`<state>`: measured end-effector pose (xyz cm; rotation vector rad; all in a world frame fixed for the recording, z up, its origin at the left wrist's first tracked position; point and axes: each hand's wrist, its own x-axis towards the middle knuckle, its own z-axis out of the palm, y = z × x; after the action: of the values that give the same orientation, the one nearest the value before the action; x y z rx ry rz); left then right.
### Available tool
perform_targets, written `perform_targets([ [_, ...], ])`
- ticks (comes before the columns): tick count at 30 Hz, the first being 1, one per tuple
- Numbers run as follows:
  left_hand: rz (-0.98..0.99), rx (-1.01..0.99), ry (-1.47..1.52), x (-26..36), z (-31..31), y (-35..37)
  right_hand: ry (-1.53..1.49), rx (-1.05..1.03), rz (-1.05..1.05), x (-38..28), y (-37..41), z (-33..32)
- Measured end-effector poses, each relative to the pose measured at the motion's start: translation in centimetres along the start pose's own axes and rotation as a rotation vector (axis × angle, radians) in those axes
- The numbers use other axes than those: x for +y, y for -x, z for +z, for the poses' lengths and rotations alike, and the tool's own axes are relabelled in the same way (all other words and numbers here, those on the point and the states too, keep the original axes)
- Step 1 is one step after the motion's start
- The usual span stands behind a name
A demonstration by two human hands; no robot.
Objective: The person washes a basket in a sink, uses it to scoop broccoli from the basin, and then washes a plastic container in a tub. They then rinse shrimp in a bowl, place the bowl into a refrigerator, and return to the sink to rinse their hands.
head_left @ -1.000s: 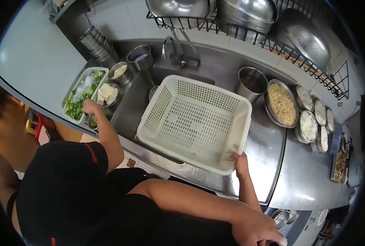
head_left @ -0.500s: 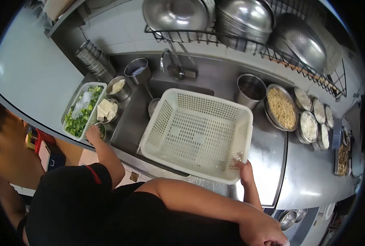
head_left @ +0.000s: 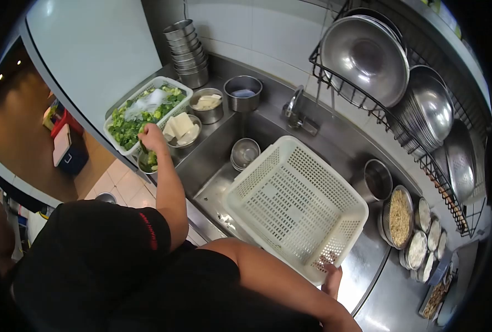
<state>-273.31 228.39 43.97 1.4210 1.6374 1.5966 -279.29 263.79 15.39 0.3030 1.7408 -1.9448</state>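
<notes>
My left hand (head_left: 153,137) is closed over the near end of a white perforated basket (head_left: 108,130) of chopped greens (head_left: 128,123), with dark green pieces hanging from the fingers. Just below it sits a small metal bowl (head_left: 145,166) holding more greens. A translucent white lump (head_left: 148,102) lies on the basket's greens. My right hand (head_left: 332,280) grips the near right corner of a large, bare white plastic crate with slotted sides (head_left: 282,202), which rests tilted across the sink (head_left: 204,191).
White blocks fill a bowl (head_left: 182,130) and a pot (head_left: 207,105) beside the greens. Stacked metal cups (head_left: 188,52), another pot (head_left: 243,93) and the faucet (head_left: 295,108) line the back. A wire rack (head_left: 389,116) holds bowls overhead. Right are a grain-filled bowl (head_left: 399,217) and several white-filled bowls (head_left: 417,249).
The view has turned left, shifting the sink and crate rightward. My left hand has lifted from beside the small bowl to above it. My right hand still holds the crate.
</notes>
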Motion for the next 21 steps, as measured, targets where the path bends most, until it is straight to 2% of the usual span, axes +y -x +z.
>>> perform_targets([
  [4,-0.019,0.058,-0.064,1.0,-1.1,2.3,0.008,0.060,0.008,-1.2,0.9,1.4],
  [7,0.002,0.051,-0.020,-0.2,-0.2,0.9,-0.006,0.020,-0.012,-0.2,0.1,0.5],
  [13,0.107,-0.009,0.223,-8.4,6.0,-11.5,0.040,0.053,0.047,-0.4,-0.1,0.1],
  [14,0.137,0.012,0.279,-10.2,6.9,-13.6,-0.001,0.118,0.072,-0.6,0.0,0.5],
  [15,0.107,0.134,0.272,-11.8,6.7,-13.7,0.002,0.122,0.069,-0.2,0.1,0.8],
  [17,-0.127,0.528,0.023,-13.4,3.7,-10.2,-0.126,0.037,-0.300,0.7,-0.4,1.1],
  [18,-0.440,0.736,-0.279,-13.7,1.6,-7.7,0.112,0.033,-0.144,-0.5,-1.3,0.5],
  [19,-0.495,1.034,-0.589,-15.6,0.4,-4.1,0.117,0.030,-0.144,-0.8,-1.7,0.3],
  [20,-0.439,1.268,-0.730,-16.6,-0.7,-0.3,0.104,-0.012,-0.130,-1.0,-2.0,0.3],
  [21,-0.557,1.442,-0.792,-18.4,-1.4,3.7,0.090,-0.056,-0.116,-1.2,-2.5,0.5],
])
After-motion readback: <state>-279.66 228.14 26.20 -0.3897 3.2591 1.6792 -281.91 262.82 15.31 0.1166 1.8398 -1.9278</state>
